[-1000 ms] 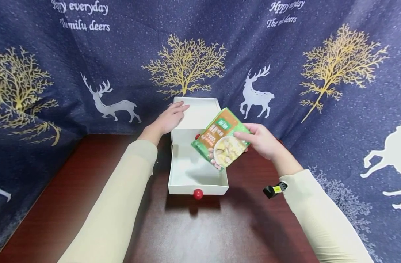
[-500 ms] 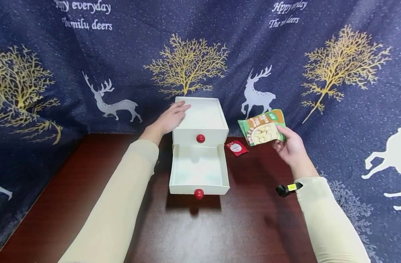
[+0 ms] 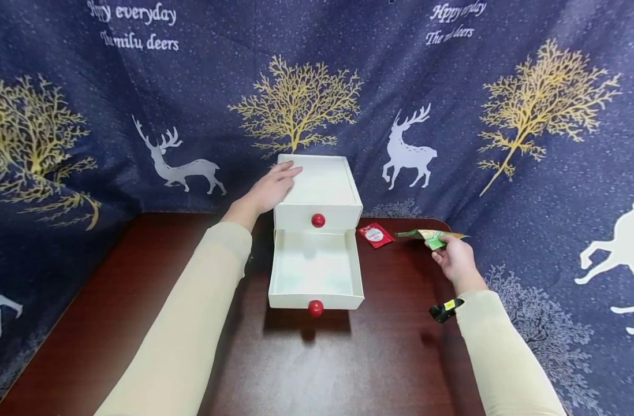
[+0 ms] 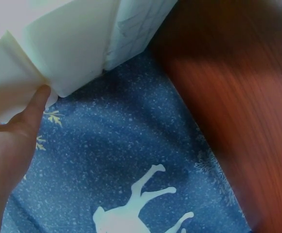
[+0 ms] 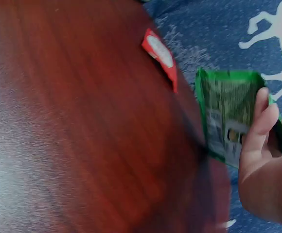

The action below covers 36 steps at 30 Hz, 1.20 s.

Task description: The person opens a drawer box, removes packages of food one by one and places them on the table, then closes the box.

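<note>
My left hand (image 3: 269,188) rests on the top left edge of a white two-drawer box (image 3: 324,182), its fingers lying over the lid. The box's lower drawer (image 3: 314,266) is pulled out, and nothing shows inside it. Over the table's right end, my right hand (image 3: 456,259) pinches a green food packet (image 3: 432,236), held nearly flat and seen edge-on in the head view. From the right wrist view, the underside of the packet (image 5: 228,116) shows, with thumb and fingers on its near edge. A small red sachet (image 3: 375,235) lies between the box and the packet.
The dark reddish wooden table (image 3: 317,370) carries the box and the sachet. Close behind it hangs a blue cloth (image 3: 202,104) printed with deer and trees. The table's right edge runs beneath my right hand. Red knobs (image 3: 316,308) stick out from the drawers.
My right hand has carried the packet from above the open drawer to the right, then lowered and tilted it flat. The red sachet has come into full view. My left hand stays on the box.
</note>
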Each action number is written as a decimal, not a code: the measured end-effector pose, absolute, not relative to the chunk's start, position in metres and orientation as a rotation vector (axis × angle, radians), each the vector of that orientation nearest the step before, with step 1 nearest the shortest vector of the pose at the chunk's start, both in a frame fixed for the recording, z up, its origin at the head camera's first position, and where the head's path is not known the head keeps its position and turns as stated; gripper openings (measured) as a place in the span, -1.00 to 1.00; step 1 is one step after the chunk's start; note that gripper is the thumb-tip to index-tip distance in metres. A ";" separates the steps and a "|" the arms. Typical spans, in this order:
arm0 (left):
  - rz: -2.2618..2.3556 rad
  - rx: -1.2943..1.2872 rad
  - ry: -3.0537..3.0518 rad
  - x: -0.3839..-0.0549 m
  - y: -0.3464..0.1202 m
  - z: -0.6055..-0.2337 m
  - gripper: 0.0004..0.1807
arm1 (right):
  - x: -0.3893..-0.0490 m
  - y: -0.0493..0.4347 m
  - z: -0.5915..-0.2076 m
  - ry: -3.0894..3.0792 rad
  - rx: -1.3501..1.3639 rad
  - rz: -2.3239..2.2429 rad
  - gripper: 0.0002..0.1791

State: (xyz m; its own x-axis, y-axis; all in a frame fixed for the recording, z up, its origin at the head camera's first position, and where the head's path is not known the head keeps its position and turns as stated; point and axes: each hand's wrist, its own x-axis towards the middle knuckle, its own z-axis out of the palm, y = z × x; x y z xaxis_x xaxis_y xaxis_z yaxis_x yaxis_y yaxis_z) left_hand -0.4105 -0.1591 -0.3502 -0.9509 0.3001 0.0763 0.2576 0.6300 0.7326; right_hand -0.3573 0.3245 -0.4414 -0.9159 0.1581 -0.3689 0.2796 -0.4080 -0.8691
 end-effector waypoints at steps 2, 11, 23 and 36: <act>1.237 0.477 2.788 -0.410 -0.159 -0.350 -0.37 | -0.356 0.322 -0.449 1.765 0.615 -2.438 -0.85; 1.235 0.458 2.798 -0.410 -0.160 -0.350 -0.38 | -0.361 0.315 -0.473 1.893 0.524 -2.141 -0.78; 1.244 0.455 2.800 -0.412 -0.158 -0.353 -0.37 | -0.366 0.314 -0.482 2.064 0.589 -1.856 -0.70; 1.218 0.468 2.815 -0.410 -0.158 -0.351 -0.38 | -0.346 0.313 -0.464 2.126 0.433 -1.637 -0.43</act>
State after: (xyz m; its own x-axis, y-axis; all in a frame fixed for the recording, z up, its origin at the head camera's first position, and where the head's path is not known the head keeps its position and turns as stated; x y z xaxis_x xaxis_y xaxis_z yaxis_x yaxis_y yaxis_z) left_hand -0.4098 -0.1580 -0.3506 -0.9537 0.2890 0.0829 0.2583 0.6463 0.7180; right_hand -0.3461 0.3135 -0.4642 -0.8633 -0.0095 -0.5046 0.4854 0.2579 -0.8354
